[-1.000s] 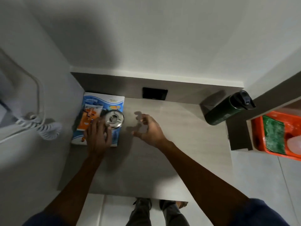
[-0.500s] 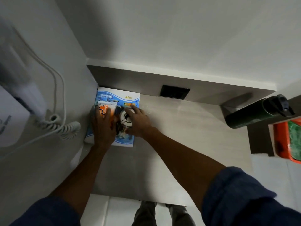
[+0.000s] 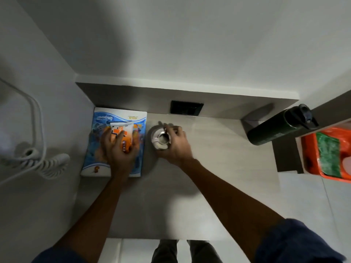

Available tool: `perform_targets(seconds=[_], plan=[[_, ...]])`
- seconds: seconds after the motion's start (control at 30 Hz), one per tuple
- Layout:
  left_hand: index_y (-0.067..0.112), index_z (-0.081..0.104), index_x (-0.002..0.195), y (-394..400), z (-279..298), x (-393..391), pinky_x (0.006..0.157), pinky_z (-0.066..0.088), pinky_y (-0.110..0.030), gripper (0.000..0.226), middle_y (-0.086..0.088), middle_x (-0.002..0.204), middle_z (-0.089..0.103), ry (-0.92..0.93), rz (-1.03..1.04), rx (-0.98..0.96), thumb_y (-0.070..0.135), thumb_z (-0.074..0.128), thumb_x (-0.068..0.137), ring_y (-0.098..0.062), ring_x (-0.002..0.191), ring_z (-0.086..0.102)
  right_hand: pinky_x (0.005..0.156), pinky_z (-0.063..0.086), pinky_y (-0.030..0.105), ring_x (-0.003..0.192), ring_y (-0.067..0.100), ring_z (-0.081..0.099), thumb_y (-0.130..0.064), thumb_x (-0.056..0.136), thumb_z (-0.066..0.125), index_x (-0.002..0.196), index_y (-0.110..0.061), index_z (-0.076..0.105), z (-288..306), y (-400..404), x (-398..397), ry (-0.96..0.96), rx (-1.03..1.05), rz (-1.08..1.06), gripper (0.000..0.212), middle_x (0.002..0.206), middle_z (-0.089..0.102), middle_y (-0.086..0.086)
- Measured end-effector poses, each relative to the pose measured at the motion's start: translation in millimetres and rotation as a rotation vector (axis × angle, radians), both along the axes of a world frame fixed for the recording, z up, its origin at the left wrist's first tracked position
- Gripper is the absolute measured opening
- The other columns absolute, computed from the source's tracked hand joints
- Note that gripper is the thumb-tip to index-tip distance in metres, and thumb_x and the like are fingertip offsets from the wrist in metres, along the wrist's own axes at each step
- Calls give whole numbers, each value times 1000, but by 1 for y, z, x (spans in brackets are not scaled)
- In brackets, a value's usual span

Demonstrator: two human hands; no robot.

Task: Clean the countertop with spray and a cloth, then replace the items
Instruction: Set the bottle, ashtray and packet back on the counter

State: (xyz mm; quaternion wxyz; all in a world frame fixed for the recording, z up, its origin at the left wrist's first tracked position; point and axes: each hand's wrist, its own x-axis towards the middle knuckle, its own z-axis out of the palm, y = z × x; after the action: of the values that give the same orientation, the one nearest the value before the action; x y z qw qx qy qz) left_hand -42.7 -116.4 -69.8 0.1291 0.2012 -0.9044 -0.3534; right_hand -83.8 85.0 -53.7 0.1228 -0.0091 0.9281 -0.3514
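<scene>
The counter [image 3: 218, 168] reads as nearly bare and dry across its middle and right side, which suggests the wiping is over and the putting-back is under way, though no spray bottle shows and the only cloth-like thing is a green pad [image 3: 329, 156] in an orange tray [image 3: 308, 154] off the right edge. In the back-left corner lies a blue printed pack [image 3: 98, 133]; the left hand [image 3: 117, 150] rests flat on it, its grip closed around a small orange-and-white packet [image 3: 123, 135]. Just beside the pack, the right hand [image 3: 175, 147] has its grip clamped on a round metal dish [image 3: 160, 139] at the counter's surface; whether the dish has touched down cannot be told. A dark green bottle [image 3: 275, 130] stands at the back-right corner. What likely remains is releasing these items.
</scene>
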Motion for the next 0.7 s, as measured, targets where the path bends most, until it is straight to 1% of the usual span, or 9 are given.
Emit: perform_targets(seconds=[0.07, 0.1, 0.2, 0.3, 0.4, 0.47, 0.53, 0.6, 0.7], plan=[[0, 72, 139, 27, 4, -7, 127, 41, -60, 59, -32, 159, 48, -17, -74, 9, 8, 90, 83, -53, 152, 45, 111, 56, 50, 141, 36, 51, -52, 74, 94, 166, -41, 42, 5, 37, -7, -40, 44, -81, 106, 154, 47, 7], [1, 70, 142, 40, 6, -11, 127, 40, -58, 65, -31, 161, 46, -43, -101, 31, 3, 90, 80, -53, 151, 45, 113, 55, 50, 141, 36, 51, -58, 73, 94, 165, -39, 43, 7, 54, -10, -59, 74, -124, 107, 154, 47, 7], [7, 62, 152, 80, 14, -21, 132, 34, -53, 80, -25, 167, 42, -97, -131, 66, 2, 88, 77, -49, 155, 40, 117, 52, 46, 141, 35, 51, -69, 68, 94, 163, -35, 44, 12, 103, -20, -92, 151, -215, 113, 152, 47, 8], [5, 57, 156, 109, 13, -32, 135, 27, -57, 85, -26, 167, 42, -119, -150, 56, 4, 86, 76, -48, 159, 35, 118, 49, 46, 141, 36, 52, -69, 67, 95, 164, -37, 43, 11, 135, -31, -87, 180, -232, 114, 153, 48, 9], [9, 54, 159, 124, 8, -41, 136, 23, -51, 87, -24, 170, 39, -194, -149, 51, 5, 85, 78, -46, 162, 33, 122, 46, 47, 141, 36, 54, -67, 69, 94, 165, -39, 42, 8, 147, -41, -93, 198, -213, 112, 154, 50, 10], [13, 53, 161, 130, 4, -42, 134, 22, -50, 86, -23, 172, 36, -217, -143, 41, 6, 83, 81, -45, 162, 32, 124, 43, 48, 142, 36, 54, -64, 72, 94, 165, -39, 42, 5, 149, -44, -97, 203, -193, 110, 155, 50, 10], [15, 52, 162, 133, -2, -43, 133, 23, -51, 81, -23, 172, 35, -216, -155, 13, 15, 75, 84, -46, 161, 32, 124, 42, 49, 145, 36, 51, -60, 76, 92, 167, -37, 41, 1, 150, -44, -93, 213, -168, 107, 157, 48, 10], [13, 53, 161, 133, -9, -45, 133, 29, -56, 83, -25, 171, 36, -211, -161, 23, 25, 65, 80, -48, 160, 33, 124, 42, 49, 148, 35, 47, -56, 79, 90, 168, -35, 40, -3, 152, -42, -96, 209, -164, 104, 160, 45, 9], [13, 49, 163, 133, -18, -46, 131, 32, -63, 82, -24, 172, 34, -210, -169, 6, 31, 62, 84, -48, 161, 32, 123, 42, 49, 151, 34, 44, -48, 82, 88, 169, -31, 40, -7, 157, -40, -77, 178, -164, 101, 163, 43, 8]])
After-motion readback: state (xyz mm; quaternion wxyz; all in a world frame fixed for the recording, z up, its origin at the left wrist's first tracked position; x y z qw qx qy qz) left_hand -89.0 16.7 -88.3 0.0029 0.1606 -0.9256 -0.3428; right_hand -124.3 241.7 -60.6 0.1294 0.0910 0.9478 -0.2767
